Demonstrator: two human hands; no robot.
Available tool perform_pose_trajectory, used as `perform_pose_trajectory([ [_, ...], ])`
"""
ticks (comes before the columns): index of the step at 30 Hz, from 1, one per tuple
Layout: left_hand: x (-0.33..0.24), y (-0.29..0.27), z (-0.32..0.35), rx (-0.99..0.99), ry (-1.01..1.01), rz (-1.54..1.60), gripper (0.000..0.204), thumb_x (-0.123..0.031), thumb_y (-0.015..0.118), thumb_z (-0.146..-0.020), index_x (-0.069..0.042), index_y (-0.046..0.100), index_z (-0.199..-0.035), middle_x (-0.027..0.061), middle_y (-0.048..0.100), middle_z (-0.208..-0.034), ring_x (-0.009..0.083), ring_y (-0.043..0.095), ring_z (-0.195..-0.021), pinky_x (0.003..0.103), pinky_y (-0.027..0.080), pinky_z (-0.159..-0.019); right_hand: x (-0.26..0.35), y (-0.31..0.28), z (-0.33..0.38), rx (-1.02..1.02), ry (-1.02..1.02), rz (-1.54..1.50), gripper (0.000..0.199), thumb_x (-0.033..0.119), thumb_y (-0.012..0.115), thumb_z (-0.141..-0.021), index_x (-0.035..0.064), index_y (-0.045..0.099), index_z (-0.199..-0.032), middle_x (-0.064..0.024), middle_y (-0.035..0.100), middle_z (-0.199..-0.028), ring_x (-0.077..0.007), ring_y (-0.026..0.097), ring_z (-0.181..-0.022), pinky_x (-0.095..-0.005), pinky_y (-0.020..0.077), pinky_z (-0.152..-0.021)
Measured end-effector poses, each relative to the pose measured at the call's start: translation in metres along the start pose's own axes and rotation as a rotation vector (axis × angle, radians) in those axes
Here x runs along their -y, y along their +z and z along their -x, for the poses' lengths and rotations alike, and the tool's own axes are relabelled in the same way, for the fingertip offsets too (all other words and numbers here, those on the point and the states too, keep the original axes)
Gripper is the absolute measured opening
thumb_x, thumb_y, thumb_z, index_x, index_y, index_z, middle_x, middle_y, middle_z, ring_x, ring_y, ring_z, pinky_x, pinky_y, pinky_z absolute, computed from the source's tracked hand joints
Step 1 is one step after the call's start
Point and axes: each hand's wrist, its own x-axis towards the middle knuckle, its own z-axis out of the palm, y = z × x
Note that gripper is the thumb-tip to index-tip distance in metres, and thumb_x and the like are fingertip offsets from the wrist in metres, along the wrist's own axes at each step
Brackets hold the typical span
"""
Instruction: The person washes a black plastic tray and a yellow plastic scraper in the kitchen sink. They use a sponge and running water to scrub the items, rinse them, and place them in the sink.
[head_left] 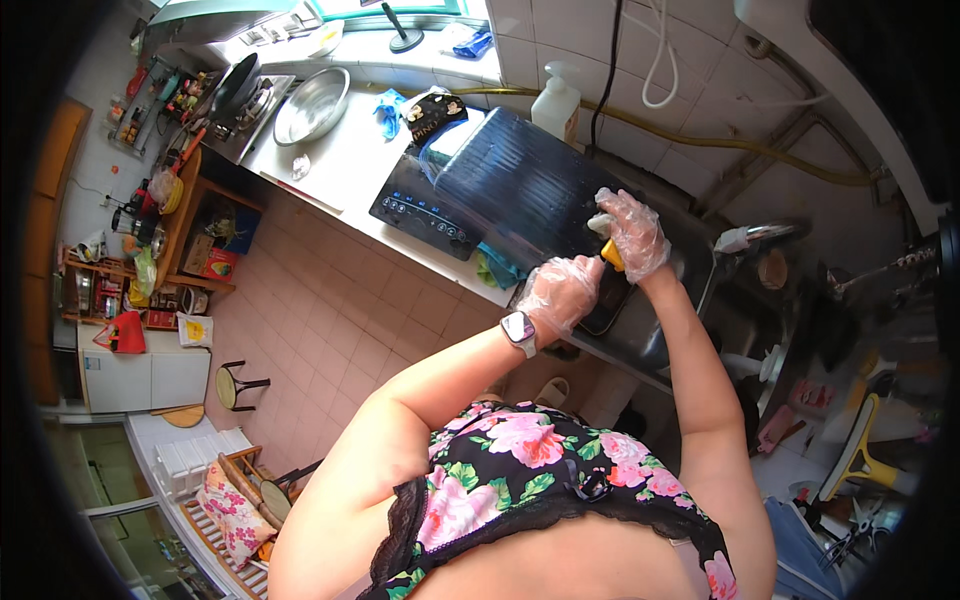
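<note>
Both my hands wear clear plastic gloves. My right hand (638, 236) is closed around a small yellow object (612, 254), perhaps a sponge or a handle; its kind is not clear. Close beside it, my left hand (562, 290) is closed, its fingertips by the yellow object. Whatever the left fingers hold is hidden. Below both hands and to their left lies a dark glossy appliance (520, 178), like a glass-topped cooktop, with a touch control strip (425, 212) at its left end. It reaches from the white counter over the sink side.
At right is a dark sink (690, 290) with a faucet (765, 236). Behind the appliance stands a white pump bottle (556, 105). A metal basin (312, 106) and blue cloth (390, 112) sit on the counter (345, 165). A blue-green cloth (498, 268) hangs at its front edge.
</note>
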Motion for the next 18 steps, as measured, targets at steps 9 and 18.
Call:
perform_pose_trajectory([
  [9,0.033,-0.004,0.019,0.024,0.293,0.292,0.025,-0.011,0.063,-0.083,-0.002,0.057,-0.105,0.0169,0.063,-0.086,0.0353,0.065,-0.078,0.045,0.053,-0.068,0.047,0.086,-0.09,0.105,-0.212,-0.254,0.033,0.01,0.065,-0.087,0.0143,0.066,-0.12,-0.0068,0.07,-0.12,-0.0357,0.062,-0.119,-0.0448,0.0516,-0.096],
  [18,0.052,-0.01,0.013,0.229,0.451,0.246,0.034,-0.01,0.064,-0.078,-0.003,0.06,-0.112,0.0154,0.064,-0.095,0.0338,0.065,-0.086,0.043,0.054,-0.073,0.002,0.139,-0.155,-0.094,-0.126,0.258,0.035,0.032,0.058,-0.091,0.0101,0.069,-0.116,-0.0134,0.062,-0.131,-0.0307,0.058,-0.122,-0.0429,0.0449,-0.104],
])
